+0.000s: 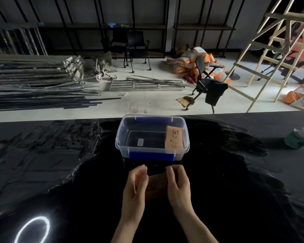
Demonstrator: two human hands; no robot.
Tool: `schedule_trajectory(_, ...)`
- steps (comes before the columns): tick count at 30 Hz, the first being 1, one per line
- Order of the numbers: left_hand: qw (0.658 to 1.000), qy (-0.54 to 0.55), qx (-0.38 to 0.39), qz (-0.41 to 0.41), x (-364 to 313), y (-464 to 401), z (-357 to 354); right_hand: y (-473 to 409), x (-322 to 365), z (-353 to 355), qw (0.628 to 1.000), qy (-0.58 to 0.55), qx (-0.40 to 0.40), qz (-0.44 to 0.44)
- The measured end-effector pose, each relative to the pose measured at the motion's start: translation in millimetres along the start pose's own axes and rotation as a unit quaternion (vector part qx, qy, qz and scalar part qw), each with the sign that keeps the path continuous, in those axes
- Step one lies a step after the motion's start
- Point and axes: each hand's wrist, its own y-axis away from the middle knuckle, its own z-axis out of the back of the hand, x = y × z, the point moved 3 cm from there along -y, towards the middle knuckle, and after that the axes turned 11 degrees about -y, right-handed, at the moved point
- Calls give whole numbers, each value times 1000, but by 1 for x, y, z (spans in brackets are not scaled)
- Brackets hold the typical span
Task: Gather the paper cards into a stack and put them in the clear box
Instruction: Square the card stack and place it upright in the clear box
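A stack of brown paper cards [156, 185] stands on edge on the black table, squeezed between my two hands. My left hand [135, 188] presses its left side and my right hand [178, 185] presses its right side. Just beyond my fingers sits the clear box [123, 137] with blue latches, open at the top. Inside it, a brown printed card packet [174, 139] leans against the right wall. A small white label shows on the box floor.
A green bottle with a clear cap [299, 137] lies at the table's right edge. A ring-light reflection [32, 229] glows at the near left. Beyond the table are metal poles, office chairs, orange sacks and a wooden ladder.
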Motion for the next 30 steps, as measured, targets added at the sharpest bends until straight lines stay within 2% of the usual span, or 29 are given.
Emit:
schedule_trajectory(2,993,53,-92,47,-6,0,-12,5,-2,-2,1000,-6,-12,-14)
schedule_trajectory(4,984,65,-154,57,-17,-3,-15,5,1,-1,999,-27,-27,-20)
schedule_trajectory(8,980,37,-192,26,-14,-12,-12,3,5,-3,999,-6,-41,17)
schedule_trajectory(10,978,11,-203,38,-7,-12,-12,8,2,-5,999,19,-43,28)
schedule_trajectory(20,980,-13,-198,-1,1,-22,-11,5,-7,-8,998,33,-29,41)
schedule_trajectory(24,982,-47,-184,-12,5,-26,-12,5,-7,-6,996,46,-51,51)
schedule_trajectory(27,986,-80,-140,-42,-1,-27,-6,5,-5,-8,998,36,-39,38)
schedule_trajectory(30,976,-185,-59,-102,-10,-25,10,4,-6,-7,998,31,-48,30)
